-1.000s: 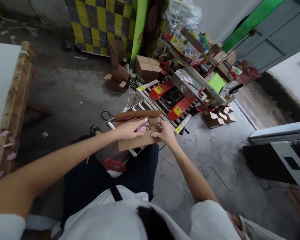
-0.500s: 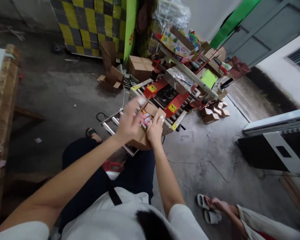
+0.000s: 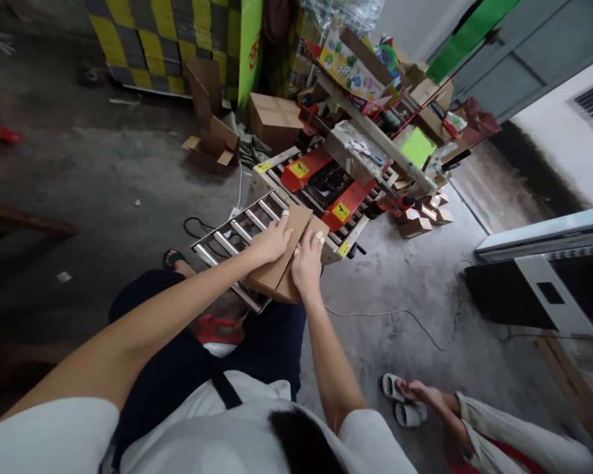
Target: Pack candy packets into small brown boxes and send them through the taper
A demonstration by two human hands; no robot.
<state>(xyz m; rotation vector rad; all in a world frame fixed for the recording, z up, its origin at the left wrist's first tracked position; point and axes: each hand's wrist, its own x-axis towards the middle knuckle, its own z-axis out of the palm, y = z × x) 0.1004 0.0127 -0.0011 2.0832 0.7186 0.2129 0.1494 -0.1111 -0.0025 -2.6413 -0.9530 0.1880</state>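
Head camera: the person's two hands are on a cardboard box (image 3: 269, 273), which sits on the rollers (image 3: 226, 243) just in front of the knees, its far end close to the machine (image 3: 326, 187). The box's top flaps lie folded down, nearly meeting, with a dark seam running between them; whatever is inside is hidden. The left hand (image 3: 273, 242) is open and flat, fingers nearly straight, laid on the left flap without closing around it. The right hand (image 3: 306, 263) is also open, fingers slightly bent, resting on the right flap beside the seam; it wraps around nothing that shows.

The machine has two red bars with yellow labels, and a lime sheet (image 3: 418, 150) lies among the clutter on its far side. A printed carton (image 3: 358, 69) stands on top of it. On the floor beyond the rollers are an open carton (image 3: 211, 143) and, just beside it, a closed carton (image 3: 275, 118). Small boxes (image 3: 420, 222) lie to the right of the machine. A thin cable (image 3: 383, 313) curves over the concrete. At lower right, another person's legs (image 3: 494, 418) stretch out in pale trousers, a pair of slippers (image 3: 406, 413) by the feet.
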